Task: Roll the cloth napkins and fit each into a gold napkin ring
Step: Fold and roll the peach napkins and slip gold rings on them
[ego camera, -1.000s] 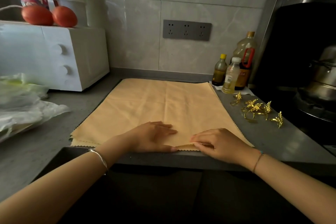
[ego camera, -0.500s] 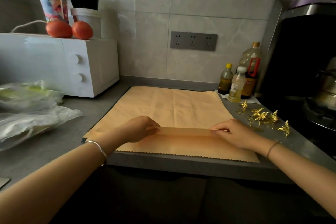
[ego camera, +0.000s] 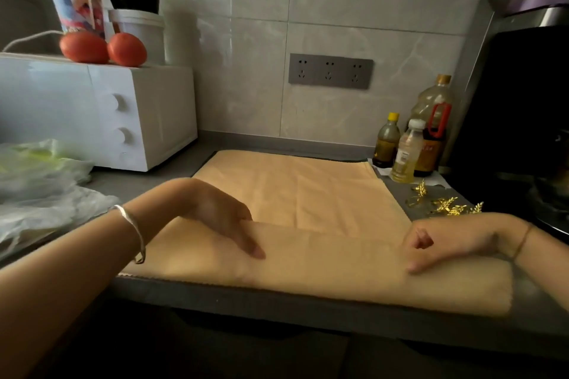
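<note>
A stack of tan cloth napkins (ego camera: pixel 295 191) lies flat on the grey counter. The near part of the top napkin (ego camera: pixel 332 258) is turned over into a wide band along the counter's front edge. My left hand (ego camera: pixel 221 218) pinches the band's upper edge on the left, thumb on the front and fingers behind. My right hand (ego camera: pixel 437 243) grips the same edge on the right with curled fingers. Several gold leaf-shaped napkin rings (ego camera: pixel 443 203) lie on the counter to the right of the napkins, just beyond my right wrist.
A white microwave (ego camera: pixel 101 114) with two tomatoes (ego camera: pixel 101 48) and cups on top stands at back left. Plastic bags (ego camera: pixel 37 188) lie left. Three bottles (ego camera: pixel 412 148) stand at back right. A dark stove area with a pot (ego camera: pixel 551 191) is at the far right.
Both hands took hold of the top napkin's near edge and turned it over away from me. The turned band is wider now. The camera has come closer to the counter.
</note>
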Demonstrator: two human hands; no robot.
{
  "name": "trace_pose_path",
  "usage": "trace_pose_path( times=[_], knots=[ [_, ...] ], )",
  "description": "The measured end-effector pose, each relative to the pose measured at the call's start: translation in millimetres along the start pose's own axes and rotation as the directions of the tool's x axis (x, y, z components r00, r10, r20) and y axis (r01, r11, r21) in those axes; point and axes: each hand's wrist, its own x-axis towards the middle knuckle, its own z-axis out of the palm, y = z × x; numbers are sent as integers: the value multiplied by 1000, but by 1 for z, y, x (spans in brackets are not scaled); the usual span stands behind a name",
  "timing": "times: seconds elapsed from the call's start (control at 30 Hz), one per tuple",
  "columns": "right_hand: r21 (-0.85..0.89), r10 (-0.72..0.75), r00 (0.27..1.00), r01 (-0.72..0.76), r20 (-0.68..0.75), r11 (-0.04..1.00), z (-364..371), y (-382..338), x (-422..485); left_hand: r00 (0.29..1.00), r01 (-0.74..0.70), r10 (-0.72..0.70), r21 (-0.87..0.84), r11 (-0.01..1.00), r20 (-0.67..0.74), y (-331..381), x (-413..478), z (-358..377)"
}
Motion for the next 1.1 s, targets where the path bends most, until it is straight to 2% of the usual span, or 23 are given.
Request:
trace_pose_path(
  times=[0.07,0.17,0.3,0.43,0.57,0.67,0.77,0.9,1.1],
  knots=[
    [-6,7,999,-8,-43,1000,-19,-1,8,998,-69,70,-54,996,3,-12,6,-13],
    [-87,24,978,-43,-208,995,-47,5,29,973,-130,128,-2,991,-191,-36,29,-34],
    [-189,-11,896,-81,-443,979,-85,30,77,829,-97,122,75,992,-546,-69,81,-72],
    [-217,-28,779,-139,-626,966,-117,60,135,710,-52,95,83,995,-698,-74,143,-95],
    [-192,-3,701,-192,-713,962,-138,82,176,637,-6,103,128,992,-764,-79,193,-108],
    [-127,-11,658,-129,-753,984,-150,91,194,639,45,111,181,982,-761,-88,219,-116],
    [-112,-42,621,-74,-783,991,-156,97,207,659,44,92,161,986,-747,-95,239,-116],
    [-103,-48,627,-51,-778,993,-161,105,216,609,22,96,137,990,-787,-100,255,-114],
    [-89,-21,649,-72,-760,993,-165,106,220,614,23,56,88,996,-787,-104,259,-113]
  ],
)
